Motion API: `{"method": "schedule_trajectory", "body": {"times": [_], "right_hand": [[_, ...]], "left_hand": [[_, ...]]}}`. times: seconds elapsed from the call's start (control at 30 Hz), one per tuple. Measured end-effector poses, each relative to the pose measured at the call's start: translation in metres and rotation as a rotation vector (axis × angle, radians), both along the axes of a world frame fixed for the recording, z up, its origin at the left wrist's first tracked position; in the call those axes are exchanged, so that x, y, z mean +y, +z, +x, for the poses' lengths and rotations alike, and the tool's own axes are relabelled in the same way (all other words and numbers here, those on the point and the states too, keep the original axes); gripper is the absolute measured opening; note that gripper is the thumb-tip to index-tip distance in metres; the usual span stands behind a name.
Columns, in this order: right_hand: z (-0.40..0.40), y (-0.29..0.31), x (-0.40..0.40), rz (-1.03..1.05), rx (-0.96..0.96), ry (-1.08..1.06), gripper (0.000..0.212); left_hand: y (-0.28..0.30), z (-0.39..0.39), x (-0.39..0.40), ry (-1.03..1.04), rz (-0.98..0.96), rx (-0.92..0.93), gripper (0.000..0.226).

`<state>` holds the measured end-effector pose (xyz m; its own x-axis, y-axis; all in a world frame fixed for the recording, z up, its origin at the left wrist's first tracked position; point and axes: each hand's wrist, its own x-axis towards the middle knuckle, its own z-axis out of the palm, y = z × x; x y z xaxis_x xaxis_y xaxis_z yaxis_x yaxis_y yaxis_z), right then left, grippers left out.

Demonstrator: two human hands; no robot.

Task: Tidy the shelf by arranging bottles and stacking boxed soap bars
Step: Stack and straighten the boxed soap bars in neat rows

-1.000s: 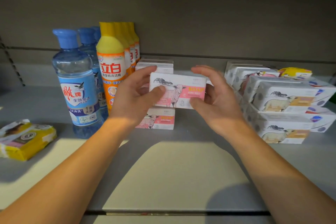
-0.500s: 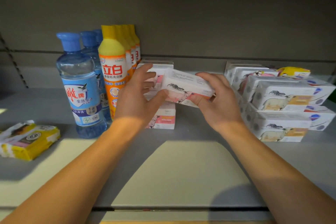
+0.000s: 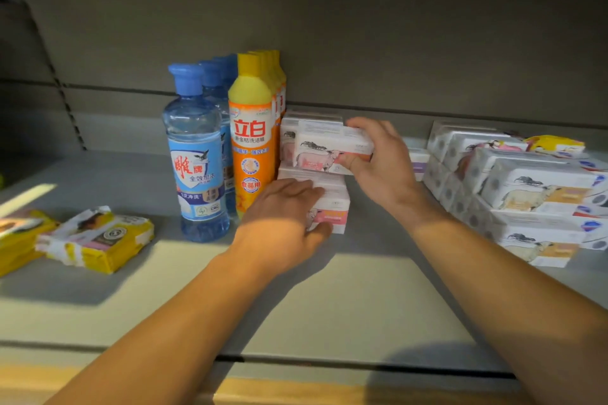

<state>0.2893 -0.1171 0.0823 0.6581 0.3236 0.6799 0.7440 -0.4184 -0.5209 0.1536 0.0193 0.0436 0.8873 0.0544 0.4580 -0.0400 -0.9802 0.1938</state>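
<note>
Here the box [image 3: 332, 149] lies lengthwise left-right, picture facing forward, gripped by the right hand [image 3: 381, 161]; the left hand [image 3: 283, 217], fingers flat, presses the lower box [image 3: 332, 207].

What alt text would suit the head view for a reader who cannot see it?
The right hand holds a white-and-pink boxed soap bar above a matching lower box, which the left hand rests on. Left of them stand blue-capped clear bottles and yellow-capped orange bottles on the grey shelf.

Right hand [image 3: 383, 168] gripping pink soap box [image 3: 332, 149], left hand [image 3: 283, 217] on lower box [image 3: 332, 204]
</note>
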Motion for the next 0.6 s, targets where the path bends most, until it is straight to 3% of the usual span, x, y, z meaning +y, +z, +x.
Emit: {"method": "schedule_trajectory", "body": {"times": [0.17,0.33,0.6], "right_hand": [[0.017,-0.006,0.031,-0.193,-0.125,-0.056,0.045],[0.025,-0.005,0.034,-0.261,-0.234,-0.094,0.047],[0.025,-0.004,0.035,-0.317,-0.227,-0.105,0.049]], "left_hand": [[0.001,-0.001,0.001,-0.020,-0.054,-0.039,0.056],[0.001,0.000,0.004,-0.027,-0.066,-0.030,0.056],[0.001,0.002,0.004,-0.013,-0.079,-0.014,0.056]]}}
